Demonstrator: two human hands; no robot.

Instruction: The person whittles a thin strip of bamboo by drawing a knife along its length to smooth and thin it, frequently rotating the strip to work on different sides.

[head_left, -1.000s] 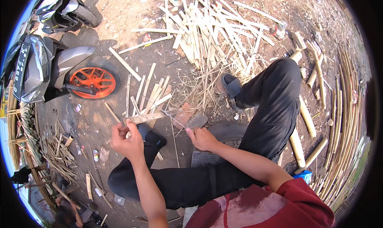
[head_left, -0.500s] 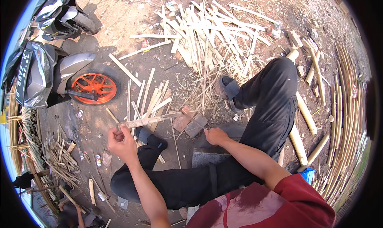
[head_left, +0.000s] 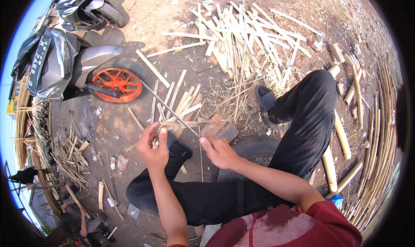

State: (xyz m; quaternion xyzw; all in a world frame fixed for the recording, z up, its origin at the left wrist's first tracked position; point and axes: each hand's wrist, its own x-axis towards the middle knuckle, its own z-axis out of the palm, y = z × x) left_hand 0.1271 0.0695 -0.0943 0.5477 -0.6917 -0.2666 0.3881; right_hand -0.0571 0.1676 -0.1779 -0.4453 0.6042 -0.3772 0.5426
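Observation:
My left hand is closed, pinching a split bamboo strip that points right over a reddish brick on the ground. My right hand is wrapped round the near end of a long-bladed knife. Its thin grey blade, seen almost edge-on, slants up and left across the bamboo strip, its tip near the motorcycle wheel. The knife's handle is hidden in my fist. Whether blade and strip touch, I cannot tell.
A heap of pale bamboo strips lies ahead, with a smaller bunch nearer. Two motorcycles stand at the left. Bamboo poles and long stacked canes lie at the right. Another person sits at lower left.
My right hand has swung the knife up and left, so the blade now crosses the bamboo strip. My left hand still holds the strip. The whole view has shifted slightly.

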